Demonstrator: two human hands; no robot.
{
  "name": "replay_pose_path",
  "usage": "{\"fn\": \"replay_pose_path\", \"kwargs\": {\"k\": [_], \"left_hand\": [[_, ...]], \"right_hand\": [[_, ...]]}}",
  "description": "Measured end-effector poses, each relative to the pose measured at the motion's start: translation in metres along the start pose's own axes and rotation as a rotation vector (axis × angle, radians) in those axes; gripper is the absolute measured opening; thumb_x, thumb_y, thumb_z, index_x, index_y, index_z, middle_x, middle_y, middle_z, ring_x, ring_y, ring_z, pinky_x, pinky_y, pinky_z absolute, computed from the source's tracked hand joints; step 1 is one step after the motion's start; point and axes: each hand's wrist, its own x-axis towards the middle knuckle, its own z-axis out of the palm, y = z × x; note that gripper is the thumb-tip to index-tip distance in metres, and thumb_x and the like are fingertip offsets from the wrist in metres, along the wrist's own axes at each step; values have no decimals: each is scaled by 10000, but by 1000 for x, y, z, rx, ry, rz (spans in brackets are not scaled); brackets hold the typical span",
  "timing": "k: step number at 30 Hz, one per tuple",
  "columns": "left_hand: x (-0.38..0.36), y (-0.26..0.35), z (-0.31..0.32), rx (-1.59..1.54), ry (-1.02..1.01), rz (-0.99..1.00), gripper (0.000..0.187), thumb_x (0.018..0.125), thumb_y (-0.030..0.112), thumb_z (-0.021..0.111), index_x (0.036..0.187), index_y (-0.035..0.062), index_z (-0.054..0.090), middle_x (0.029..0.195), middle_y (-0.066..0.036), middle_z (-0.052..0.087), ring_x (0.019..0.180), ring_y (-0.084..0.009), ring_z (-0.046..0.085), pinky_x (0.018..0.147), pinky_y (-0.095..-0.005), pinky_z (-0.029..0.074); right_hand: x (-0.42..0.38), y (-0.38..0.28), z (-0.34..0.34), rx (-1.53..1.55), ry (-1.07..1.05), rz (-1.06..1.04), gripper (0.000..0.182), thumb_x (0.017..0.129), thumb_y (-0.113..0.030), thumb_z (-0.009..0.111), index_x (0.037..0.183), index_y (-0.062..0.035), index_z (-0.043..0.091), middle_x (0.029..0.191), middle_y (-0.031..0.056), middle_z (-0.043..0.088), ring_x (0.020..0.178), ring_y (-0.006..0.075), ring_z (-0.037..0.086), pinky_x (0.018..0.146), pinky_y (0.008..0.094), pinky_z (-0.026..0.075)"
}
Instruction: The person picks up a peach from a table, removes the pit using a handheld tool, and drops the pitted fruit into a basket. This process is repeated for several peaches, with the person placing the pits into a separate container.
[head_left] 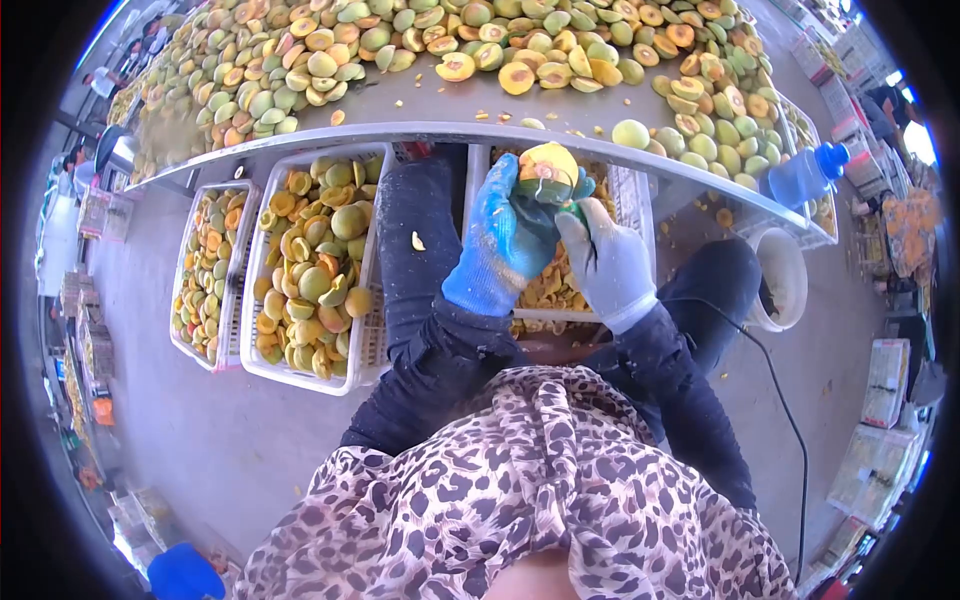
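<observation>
My left hand [505, 240], in a blue coated glove, is closed around a cut peach [547, 168] with its yellow flesh facing up. Close against it, my right hand [610, 260] in a pale grey glove grips a small tool with a green handle [573, 211]. The fingers hide most of this tool, and its working end cannot be made out. Both hands are above a white crate [632, 200] of yellow fruit pieces between my knees. Past them is the metal table [420, 100], heaped with halved and whole peaches [516, 78].
Two white crates of cut peaches, one larger [312, 265] and one narrower [208, 275], stand on the floor at left. A blue bottle [803, 176] sits by the table's right edge. A white bucket [778, 280] and a black cable [785, 400] are at right.
</observation>
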Motion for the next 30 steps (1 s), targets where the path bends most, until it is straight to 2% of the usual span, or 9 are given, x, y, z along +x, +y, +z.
{"fn": "replay_pose_path", "kwargs": {"k": [2, 7, 9, 12, 20, 22, 26, 28, 30], "left_hand": [[-4, -6, 6, 16, 143, 102, 379, 979, 320, 449, 1205, 25, 521, 1142, -114, 600, 1036, -227, 593, 948, -364, 467], [-11, -3, 8, 369, 6, 184, 432, 990, 392, 397, 1197, 41, 540, 1138, -89, 607, 1009, -182, 591, 897, -321, 472], [-17, -7, 13, 453, 62, 284, 472, 1004, 412, 342, 1201, 31, 538, 1159, -88, 601, 1001, -167, 589, 888, -305, 464], [-9, -14, -2, 549, 105, 455, 514, 1012, 428, 296, 1202, 14, 533, 1157, -100, 605, 1006, -176, 587, 888, -310, 467], [-13, -8, 3, 728, 25, 511, 561, 1009, 452, 275, 1146, -23, 539, 1090, -164, 625, 931, -236, 623, 875, -356, 490], [-13, 2, -1, 671, 19, 451, 562, 1008, 452, 278, 1132, -31, 536, 1067, -185, 627, 903, -252, 635, 870, -373, 497], [-13, 13, 9, 773, -191, 358, 598, 994, 500, 298, 1028, -28, 576, 921, -173, 653, 805, -215, 649, 774, -314, 534], [-13, 13, 13, 735, -151, 304, 617, 985, 521, 306, 1004, -29, 585, 901, -155, 654, 759, -205, 646, 750, -310, 534], [-16, 3, 19, 624, -114, 287, 605, 984, 519, 320, 982, -19, 597, 883, -141, 655, 744, -191, 638, 740, -312, 529]], "right_hand": [[1, -3, -7, 32, -13, 29, 255, 932, -290, 542, 851, -48, 547, 660, 216, 592, 651, 395, 613, 537, 468, 450], [-3, -7, -14, 284, -32, 2, 260, 946, -249, 521, 871, -9, 584, 644, 203, 590, 615, 343, 625, 534, 397, 447], [-6, -17, -22, 585, -265, 277, 256, 959, -211, 503, 920, 22, 599, 657, 182, 593, 589, 266, 613, 553, 340, 440], [-9, -20, -14, 651, -246, 300, 258, 968, -190, 487, 936, 40, 599, 666, 163, 586, 583, 217, 583, 562, 318, 435], [2, -20, -25, 429, -302, 192, 274, 955, -218, 515, 931, 38, 610, 745, 242, 621, 741, 349, 655, 618, 373, 466], [1, -21, -22, 144, -318, 65, 302, 952, -249, 521, 924, 42, 600, 724, 249, 612, 674, 351, 651, 580, 385, 465], [0, -13, -28, 357, -375, 1, 329, 952, -280, 514, 912, 41, 580, 698, 251, 595, 544, 351, 608, 534, 412, 456], [7, -11, -39, 715, -764, 555, 357, 968, -300, 479, 914, 40, 573, 610, 177, 584, 439, 257, 550, 449, 363, 424], [3, -14, -31, 758, -692, 536, 379, 977, -315, 455, 897, 37, 573, 586, 120, 560, 426, 196, 524, 434, 315, 410]]}}
